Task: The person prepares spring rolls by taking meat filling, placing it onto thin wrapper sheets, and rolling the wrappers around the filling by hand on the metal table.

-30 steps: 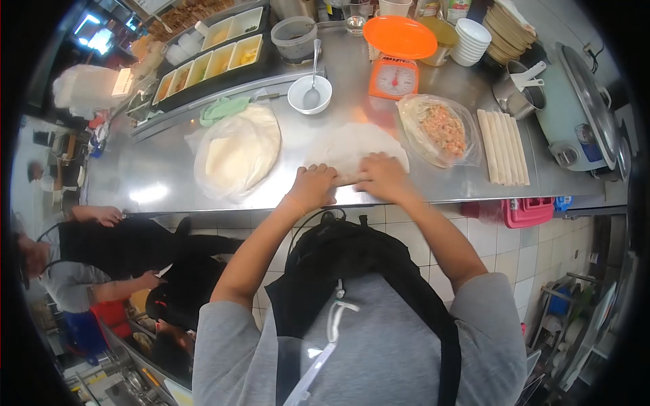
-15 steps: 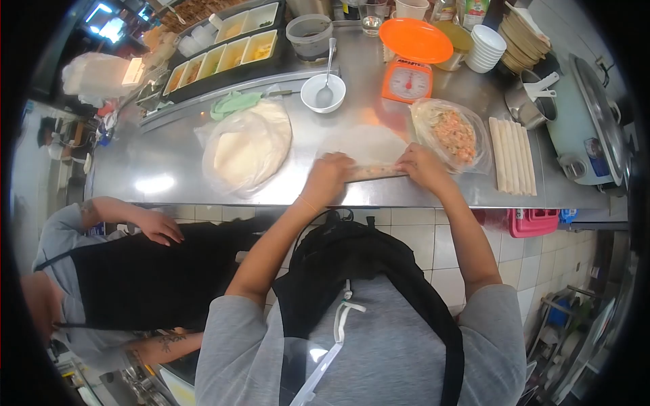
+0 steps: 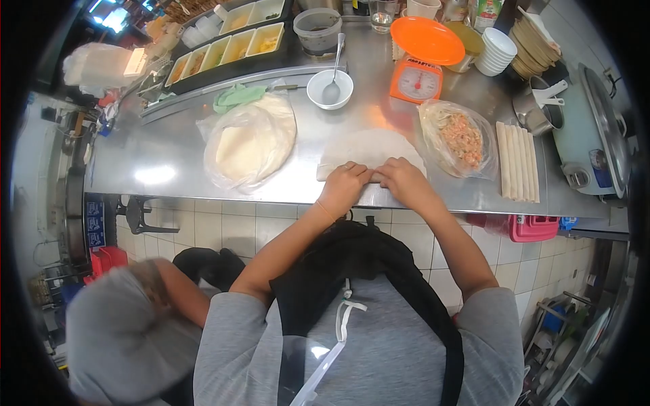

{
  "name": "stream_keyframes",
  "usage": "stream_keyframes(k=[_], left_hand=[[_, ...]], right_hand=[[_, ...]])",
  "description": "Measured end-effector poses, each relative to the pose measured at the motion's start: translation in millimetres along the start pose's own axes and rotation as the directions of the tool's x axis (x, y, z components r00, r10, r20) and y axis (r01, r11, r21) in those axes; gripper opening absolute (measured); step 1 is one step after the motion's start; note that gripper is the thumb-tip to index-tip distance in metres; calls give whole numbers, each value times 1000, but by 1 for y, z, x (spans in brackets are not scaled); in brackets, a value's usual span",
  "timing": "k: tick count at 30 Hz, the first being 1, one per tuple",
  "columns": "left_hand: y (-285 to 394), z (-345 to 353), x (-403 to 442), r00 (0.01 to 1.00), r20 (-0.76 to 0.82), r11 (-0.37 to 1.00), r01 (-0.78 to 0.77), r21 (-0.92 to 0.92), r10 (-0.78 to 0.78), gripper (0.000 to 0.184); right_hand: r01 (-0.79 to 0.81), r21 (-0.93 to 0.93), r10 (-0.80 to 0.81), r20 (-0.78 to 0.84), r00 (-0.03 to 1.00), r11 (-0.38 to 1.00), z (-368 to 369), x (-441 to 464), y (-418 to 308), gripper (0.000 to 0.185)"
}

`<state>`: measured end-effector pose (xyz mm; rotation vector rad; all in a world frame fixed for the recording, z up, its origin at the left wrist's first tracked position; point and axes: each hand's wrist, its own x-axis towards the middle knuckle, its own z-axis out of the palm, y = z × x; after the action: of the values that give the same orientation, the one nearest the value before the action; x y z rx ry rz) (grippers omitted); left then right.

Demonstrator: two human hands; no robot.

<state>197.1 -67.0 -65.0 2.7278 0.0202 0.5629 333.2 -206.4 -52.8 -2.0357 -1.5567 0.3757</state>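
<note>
On the steel counter in front of me lies a thin round wrapper (image 3: 372, 143), its near edge folded over. My left hand (image 3: 344, 186) and my right hand (image 3: 404, 181) meet at the middle of that fold, fingertips nearly touching, fingers curled on the wrapper; the fingers hide what is inside it. To the right sits an open plastic bag of minced orange-pink filling (image 3: 460, 139). Beyond it, several finished long rolls (image 3: 518, 162) lie side by side. A stack of wrappers (image 3: 233, 152) in clear plastic is on the left, by a green cloth (image 3: 237, 98).
Behind the wrapper stand a white bowl (image 3: 316, 88) with a spoon (image 3: 338, 54) and an orange scale (image 3: 401, 86) with an orange plate (image 3: 428, 40). Topping trays (image 3: 237, 49) line the back left. A cooker (image 3: 582, 135) stands far right. A co-worker (image 3: 128, 331) bends down at my left.
Both hands have slid inward from the ends of the roll to its middle, and the near flap now covers the filling. The co-worker has bent down, away from the counter edge.
</note>
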Motion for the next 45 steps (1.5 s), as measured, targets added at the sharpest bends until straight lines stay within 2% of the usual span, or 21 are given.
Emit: stream_keyframes(k=[2,6,8,12,14,17,20,21,23,24,26,30,32,33,35,36,38,39,41,43,45], left_hand=[[-2,1,-1,1000,-6,998,15,-62,-15,18],[0,0,2,994,-109,1000,-20,16,21,16],[0,1,0,994,92,998,54,41,-57,19],[-1,8,2,994,84,980,52,190,-69,19],[3,7,1,997,-35,940,-54,338,69,20],[8,9,2,991,-116,904,-14,427,70,20],[0,16,-1,998,65,913,-37,405,12,20],[-1,15,2,998,62,913,-38,405,14,20],[-2,13,7,975,177,938,68,339,-135,19],[-2,11,9,976,175,938,67,340,-133,19],[-2,7,11,998,-61,891,26,453,2,22],[-10,10,10,999,38,899,3,438,-22,24],[-15,15,13,992,83,905,52,423,-95,27],[-16,11,17,993,67,900,63,431,-101,27],[-13,3,18,952,263,935,55,351,-155,25],[-13,3,15,953,256,931,61,359,-161,25],[-13,11,7,999,-40,913,44,405,-31,31],[-15,19,1,998,13,911,57,409,-68,41],[-8,13,-1,995,27,927,81,365,-97,46],[-5,9,-9,989,70,948,104,301,-131,59],[-4,5,-19,990,49,957,113,268,-131,60]], right_hand=[[160,-112,-169,-81,982,981,-1,2,-8,16],[111,-184,-123,-58,991,977,9,0,-7,16],[26,-169,-39,-70,997,985,9,-1,-12,17],[81,-288,-113,-97,989,954,16,-1,-11,20],[63,-379,-158,-224,962,923,18,1,-22,19],[101,-501,-182,-116,976,860,17,2,-19,18],[56,-456,-120,-114,986,888,20,6,-15,17],[55,-458,-121,-115,986,887,21,7,-14,17],[45,-446,-131,-165,978,894,22,9,-13,17],[45,-448,-132,-166,977,893,20,11,-14,17],[44,-478,-141,-170,975,877,16,13,-16,16],[36,-481,-95,-98,991,876,17,18,-5,22],[-111,-309,97,-60,993,945,6,29,-5,28],[-95,-316,80,-60,995,944,-1,42,-8,28],[-39,-240,-23,-249,968,970,-12,77,-17,32],[-29,-241,-34,-250,968,970,-10,98,-19,32],[28,-239,-91,-260,961,971,-5,142,-26,34],[36,-243,-101,-260,960,969,1,156,-27,34],[-41,-419,-5,-107,994,907,15,176,-26,38],[-31,-464,18,-34,999,885,14,186,-27,40],[-17,-508,48,47,998,861,14,186,-23,42]])
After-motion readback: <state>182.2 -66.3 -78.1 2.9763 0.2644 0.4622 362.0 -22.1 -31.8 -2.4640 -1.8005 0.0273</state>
